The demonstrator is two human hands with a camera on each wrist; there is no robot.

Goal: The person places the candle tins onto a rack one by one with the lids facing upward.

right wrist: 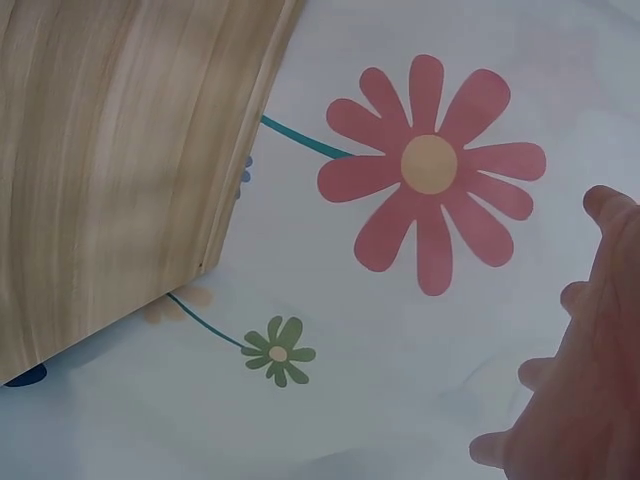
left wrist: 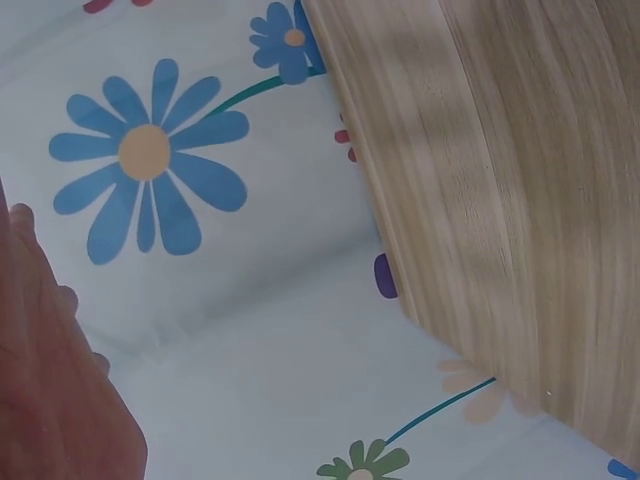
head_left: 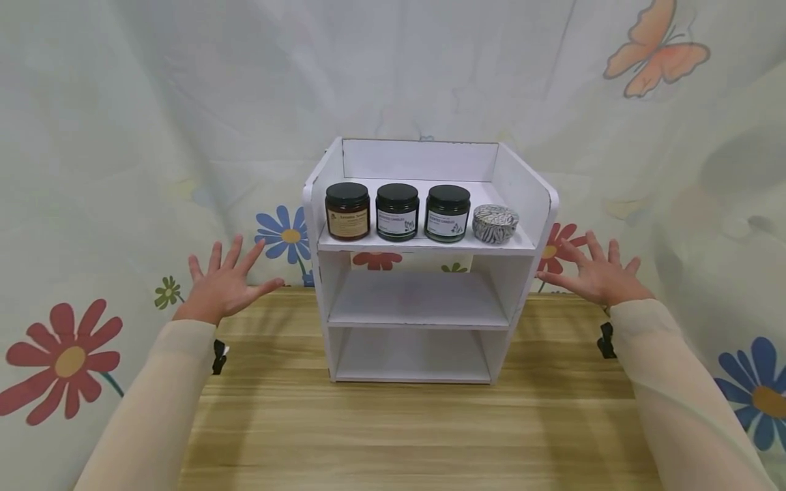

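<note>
My left hand [head_left: 224,290] is raised to the left of a white shelf unit [head_left: 420,318], fingers spread and straight, holding nothing. On the other side my right hand [head_left: 598,276] is spread the same way, its thumb close to the shelf's right side in the head view. Along the top shelf stand an amber candle jar [head_left: 348,221] with a tan label, a dark candle jar [head_left: 397,221] and a green candle jar [head_left: 447,221] with white labels, all black-lidded. At the right end of that row sits a round patterned tin [head_left: 495,224].
The unit stands at the back of a wooden table [head_left: 393,429]; its two lower shelves hold nothing visible. Flower-printed curtain [head_left: 245,102] hangs behind and on both sides. In the wrist views the tabletop's edges [left wrist: 365,170] show against the fabric.
</note>
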